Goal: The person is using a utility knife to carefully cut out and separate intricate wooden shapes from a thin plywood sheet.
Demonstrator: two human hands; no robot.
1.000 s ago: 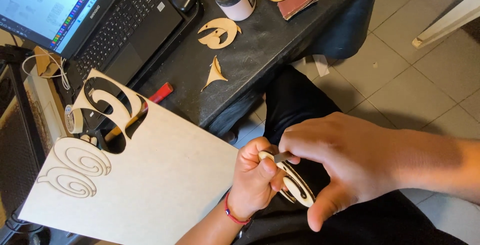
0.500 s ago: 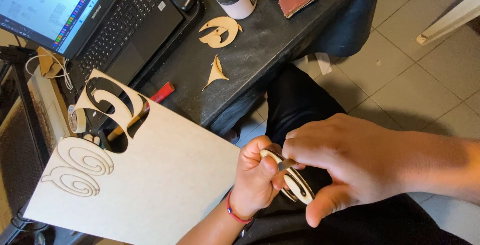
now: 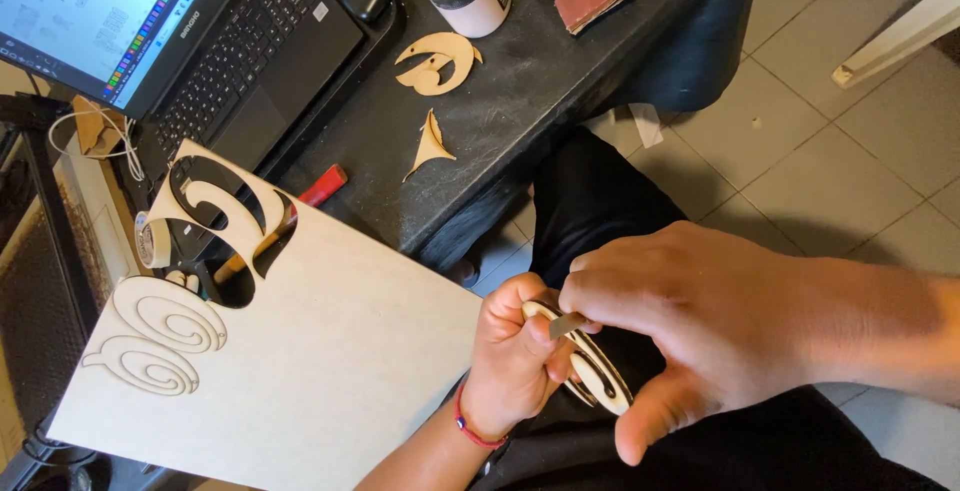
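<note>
Both hands [image 3: 620,351] gripping smooth curved wooden cutout [image 3: 598,379], thin blade [image 3: 566,326]

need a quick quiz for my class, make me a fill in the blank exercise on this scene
1. The left hand grips a small wooden cutout while the ____ hand works on it with a small blade.
2. The large board leans against the ____ table.
3. The laptop has its lid ____.

Missing words: right; black; open
</note>
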